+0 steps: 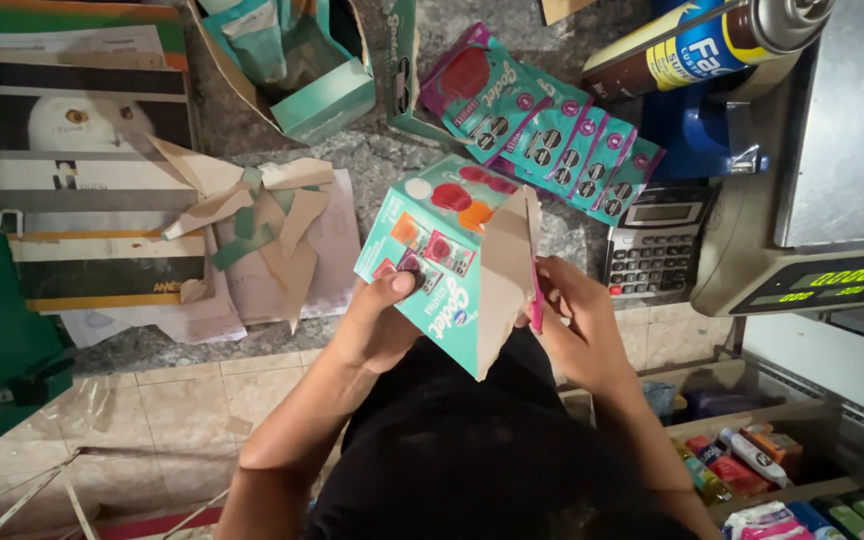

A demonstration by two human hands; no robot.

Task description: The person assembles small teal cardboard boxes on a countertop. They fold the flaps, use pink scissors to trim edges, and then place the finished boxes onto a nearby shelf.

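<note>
My left hand (377, 318) grips a teal cardboard box (437, 255) printed with round red and orange candies, thumb pressed on its front face. The box is tilted, its brown inner flap (504, 275) turned toward me. My right hand (574, 315) holds a thin pink cutter (535, 290) against the flap's right edge. Both hands are held above the edge of a grey stone counter (372, 160).
Torn cardboard scraps (262, 225) lie on papers at left, beside stacked books (82, 150). An open teal box (297, 60) and a row of teal candy packets (562, 135) sit behind. A calculator (655, 240), spray can (702, 40) and scale (822, 200) stand right; shelf goods (752, 465) below.
</note>
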